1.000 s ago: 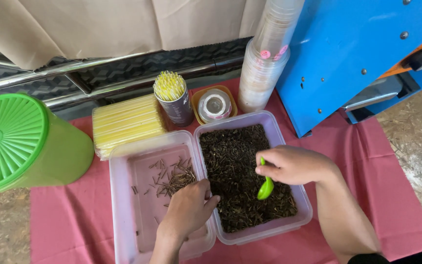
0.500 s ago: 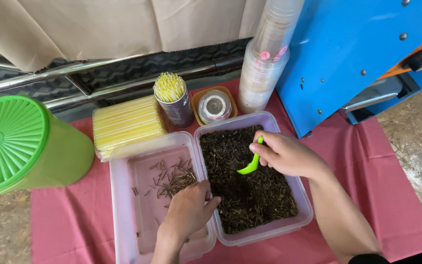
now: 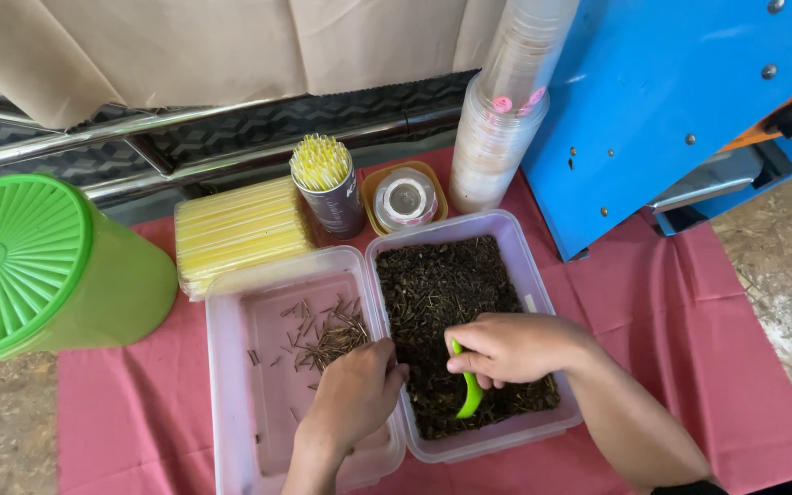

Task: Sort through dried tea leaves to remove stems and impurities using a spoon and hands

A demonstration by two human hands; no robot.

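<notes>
My right hand (image 3: 506, 348) closed round green spoon (image 3: 467, 394), tip down in dark dry leaves (image 3: 442, 284) below. Spoon light, stiff; hold by handle. Leaves loose, crumbly. Left hand (image 3: 355, 390) curled on tub edge (image 3: 385, 323), pinching twig maybe, cannot tell.

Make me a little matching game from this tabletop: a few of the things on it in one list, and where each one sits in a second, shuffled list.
Things:
1. green spoon
2. yellow straws in a cup
3. stack of clear cups
4. green lidded container

Places:
A. far left of the pink cloth
B. in the right hand, over the dark dried leaves
C. against the blue machine
D. behind the left tub holding a few twigs

Pairs: 1-B, 2-D, 3-C, 4-A
</notes>
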